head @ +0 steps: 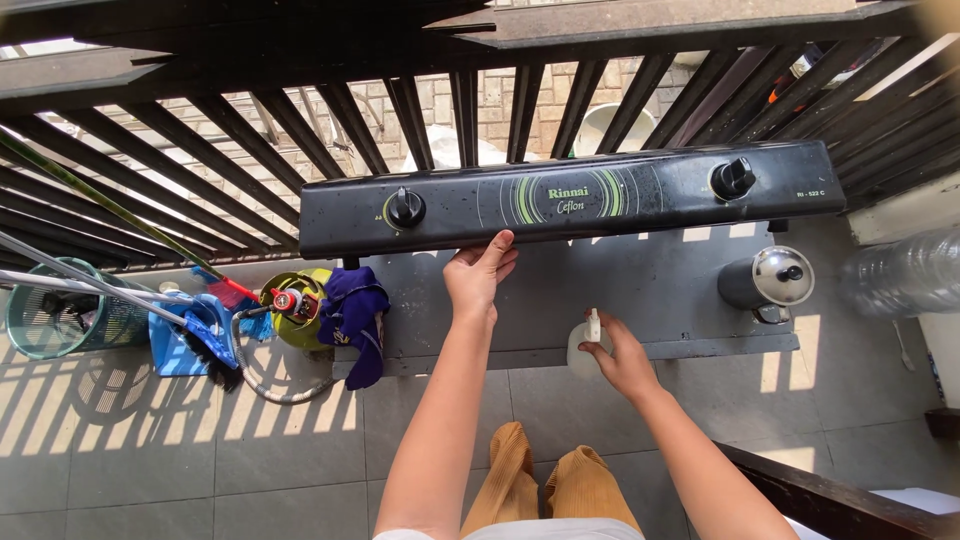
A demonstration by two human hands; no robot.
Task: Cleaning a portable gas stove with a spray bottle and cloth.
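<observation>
At frame centre, the tilted black stove (570, 197), likely heavy and wet-slick, is clamped along its lower edge by the left hand (478, 275); the spray bottle (588, 342) is gripped by the right hand (620, 358).

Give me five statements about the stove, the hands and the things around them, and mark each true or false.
1. The left hand grips the lower edge of the black two-knob gas stove, which is tipped up on edge. True.
2. The right hand holds a sponge. False: it holds a small white spray bottle.
3. A shiny steel kettle sits on the grey platform to the right. True.
4. The gas cylinder is red. False: it is yellow-green, with a purple cloth draped beside it.
5. The green basket stands at far right. False: it is at far left.
</observation>
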